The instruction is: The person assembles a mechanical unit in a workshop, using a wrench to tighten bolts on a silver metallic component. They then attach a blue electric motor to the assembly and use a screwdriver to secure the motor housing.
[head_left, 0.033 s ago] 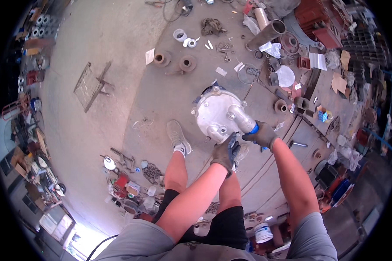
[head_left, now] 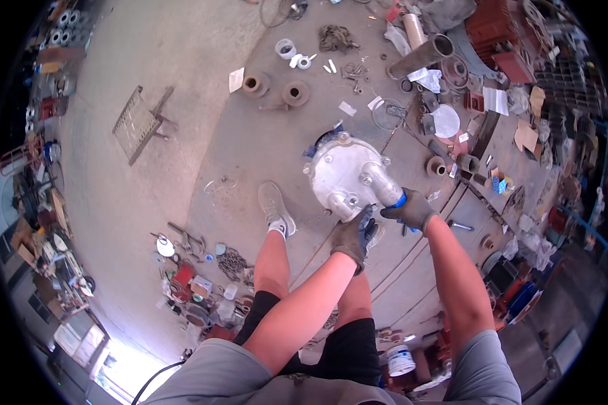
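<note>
A round silver-grey metal casing point(head_left: 339, 172) with bolts around its rim and two short pipe outlets stands on the floor in front of my feet. A dark blue part point(head_left: 330, 137) shows behind its far edge. My right hand point(head_left: 412, 210), in a dark glove, is closed around the end of the larger outlet, beside a blue ring point(head_left: 399, 200). My left hand point(head_left: 352, 237), also gloved, grips the casing's near edge by the smaller outlet. Its fingertips are partly hidden.
Two rusty flanged pipe pieces point(head_left: 295, 94) stand beyond the casing. A metal grate frame point(head_left: 136, 126) lies to the left. Far right are a thick pipe point(head_left: 422, 57) and a round white disc point(head_left: 444, 121). A chain point(head_left: 232, 264) lies near left, a white bucket point(head_left: 400, 360) near right.
The view has shifted slightly. Both hands keep their places on the casing.
</note>
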The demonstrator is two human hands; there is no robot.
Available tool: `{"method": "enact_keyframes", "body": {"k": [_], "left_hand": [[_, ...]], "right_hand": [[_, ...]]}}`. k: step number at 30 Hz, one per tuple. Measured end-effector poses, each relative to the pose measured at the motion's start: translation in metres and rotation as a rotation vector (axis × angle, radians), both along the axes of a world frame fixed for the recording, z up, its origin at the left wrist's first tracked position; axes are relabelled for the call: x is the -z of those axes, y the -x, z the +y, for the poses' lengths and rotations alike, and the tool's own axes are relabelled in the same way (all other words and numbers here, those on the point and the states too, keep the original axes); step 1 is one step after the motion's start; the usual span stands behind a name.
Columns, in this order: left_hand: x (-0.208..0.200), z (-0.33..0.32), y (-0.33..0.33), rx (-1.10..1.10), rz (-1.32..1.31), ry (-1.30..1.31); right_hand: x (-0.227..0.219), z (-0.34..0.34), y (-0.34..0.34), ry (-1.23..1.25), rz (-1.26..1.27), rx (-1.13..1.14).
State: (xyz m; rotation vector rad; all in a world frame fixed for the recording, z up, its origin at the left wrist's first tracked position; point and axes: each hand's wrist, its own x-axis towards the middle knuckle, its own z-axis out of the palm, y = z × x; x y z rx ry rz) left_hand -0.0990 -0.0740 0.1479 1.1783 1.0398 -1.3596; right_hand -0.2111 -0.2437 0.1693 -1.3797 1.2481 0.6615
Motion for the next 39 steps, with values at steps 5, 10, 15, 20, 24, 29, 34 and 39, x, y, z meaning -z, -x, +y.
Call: {"method": "enact_keyframes", "body": {"k": [5,10,15,20,24,29,34,39], "left_hand": [[0.003,0.013,-0.039,0.072,-0.076,0.160],[-0.017,0.026,-0.104,-0.083,-0.097,0.192],[0.006,0.054,-0.153,-0.283,0.012,0.244],[0.031,0.096,-0.234,-0.483,0.099,0.033],[0.084,0.156,-0.306,-0.524,0.088,0.036],[0.136,0.210,-0.377,-0.578,-0.010,-0.015],[0.224,0.261,-0.420,-0.515,-0.062,-0.053],[0.247,0.288,-0.446,-0.440,-0.103,-0.161]], "right_hand": [[0.017,0.005,-0.020,0.042,0.009,-0.037],[-0.032,-0.003,-0.144,0.121,0.124,-0.378],[-0.050,0.010,-0.254,0.162,-0.074,-0.452],[-0.029,0.064,-0.373,0.189,-0.007,-0.727],[-0.005,0.127,-0.491,0.064,0.106,-1.053],[0.077,0.203,-0.600,0.106,-0.050,-1.697],[0.171,0.277,-0.650,0.151,0.048,-1.590],[0.222,0.318,-0.700,0.113,0.278,-1.197]]}}
